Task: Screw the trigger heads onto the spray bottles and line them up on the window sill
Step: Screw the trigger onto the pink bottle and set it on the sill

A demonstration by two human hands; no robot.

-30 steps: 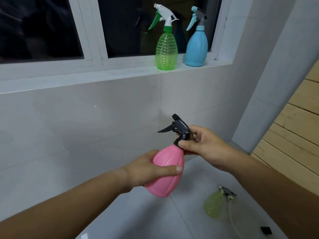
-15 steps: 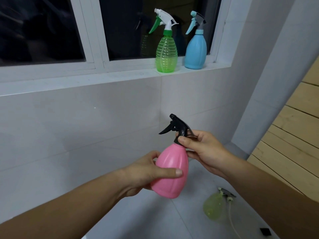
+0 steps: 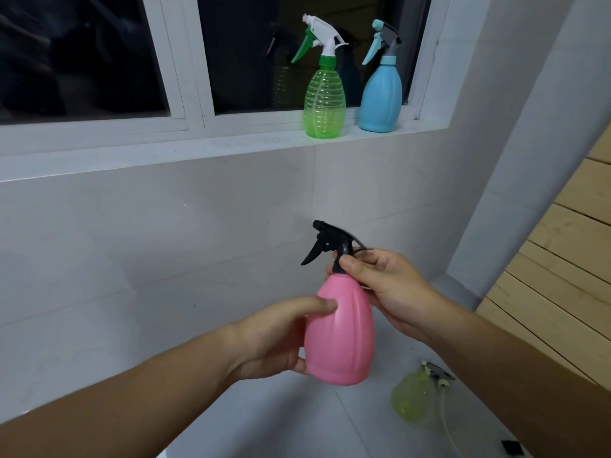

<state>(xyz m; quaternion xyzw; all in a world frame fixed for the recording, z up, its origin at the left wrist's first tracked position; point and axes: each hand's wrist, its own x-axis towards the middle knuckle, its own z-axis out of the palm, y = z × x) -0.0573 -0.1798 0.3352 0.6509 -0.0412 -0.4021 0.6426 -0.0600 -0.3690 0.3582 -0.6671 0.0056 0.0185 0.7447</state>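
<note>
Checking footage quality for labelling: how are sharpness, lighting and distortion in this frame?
Head view: dim, even light, no glare; pink bottle, left hand, right hand sharp; dark window glass faintly reflects the green bottle; wide-angle lens slants the window sill.

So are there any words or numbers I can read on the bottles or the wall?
No readable text anywhere.
pink bottle and its black trigger head: plain, no label.
green bottle and blue bottle on the window sill: no writing shows.
yellow bottle on the floor: blurred, nothing readable.
</note>
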